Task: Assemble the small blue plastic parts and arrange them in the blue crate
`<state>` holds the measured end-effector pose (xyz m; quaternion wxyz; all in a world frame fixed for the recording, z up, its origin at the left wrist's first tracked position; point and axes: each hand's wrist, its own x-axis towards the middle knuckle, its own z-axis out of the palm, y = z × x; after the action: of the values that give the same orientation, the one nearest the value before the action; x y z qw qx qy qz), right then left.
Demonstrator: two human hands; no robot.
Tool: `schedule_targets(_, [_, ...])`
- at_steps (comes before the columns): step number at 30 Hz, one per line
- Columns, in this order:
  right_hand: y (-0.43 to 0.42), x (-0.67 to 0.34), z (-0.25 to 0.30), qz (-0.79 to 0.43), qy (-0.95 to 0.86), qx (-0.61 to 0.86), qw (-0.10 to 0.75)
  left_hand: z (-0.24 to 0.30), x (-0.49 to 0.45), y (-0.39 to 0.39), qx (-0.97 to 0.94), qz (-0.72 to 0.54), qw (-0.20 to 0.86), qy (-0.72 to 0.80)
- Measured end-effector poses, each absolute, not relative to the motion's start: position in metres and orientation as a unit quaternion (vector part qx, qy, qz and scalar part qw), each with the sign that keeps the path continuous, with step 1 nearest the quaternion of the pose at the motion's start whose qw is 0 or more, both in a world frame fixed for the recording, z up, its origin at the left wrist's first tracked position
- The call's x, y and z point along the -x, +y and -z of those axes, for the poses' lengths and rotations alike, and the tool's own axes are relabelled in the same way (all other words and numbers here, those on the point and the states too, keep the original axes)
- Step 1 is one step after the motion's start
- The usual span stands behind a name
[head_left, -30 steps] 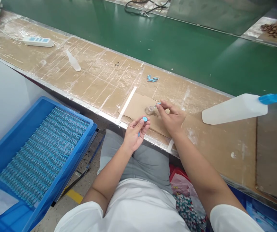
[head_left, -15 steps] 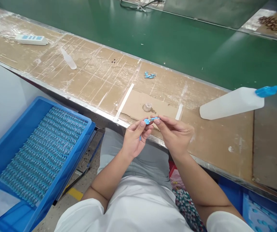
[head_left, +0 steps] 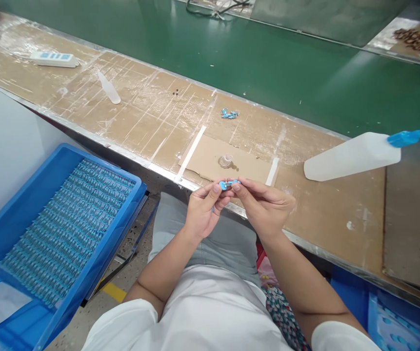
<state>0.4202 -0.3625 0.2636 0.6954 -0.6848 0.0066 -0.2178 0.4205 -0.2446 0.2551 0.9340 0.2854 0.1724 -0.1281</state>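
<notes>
My left hand [head_left: 204,209] and my right hand [head_left: 263,204] meet at the near edge of the bench, fingertips pinched together on a small blue part [head_left: 226,184]. The left fingers hold its round end; the right fingers hold a thin blue piece against it. Just beyond them a small clear cup [head_left: 226,161] stands on a cardboard sheet [head_left: 210,158]. A little heap of blue parts [head_left: 229,114] lies farther back on the bench.
A blue crate [head_left: 85,214] full of rows of blue parts sits at my left. A white squeeze bottle with a blue nozzle [head_left: 352,155] lies at the right. A small clear bottle [head_left: 109,87], a power strip [head_left: 53,59] and a green conveyor belt [head_left: 268,58] lie beyond.
My right hand came back from the clear cup with a thin blue piece and met my left hand at the bench edge. Both hands now hold the blue part together.
</notes>
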Motion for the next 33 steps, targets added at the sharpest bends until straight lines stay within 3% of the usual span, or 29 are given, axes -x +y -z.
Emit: schedule_targets(33, [-0.354, -0.413, -0.262, 0.249, -0.007, 0.737, 0.628, -0.254, -0.421, -0.236, -0.34, 0.104, 0.917, 0.184])
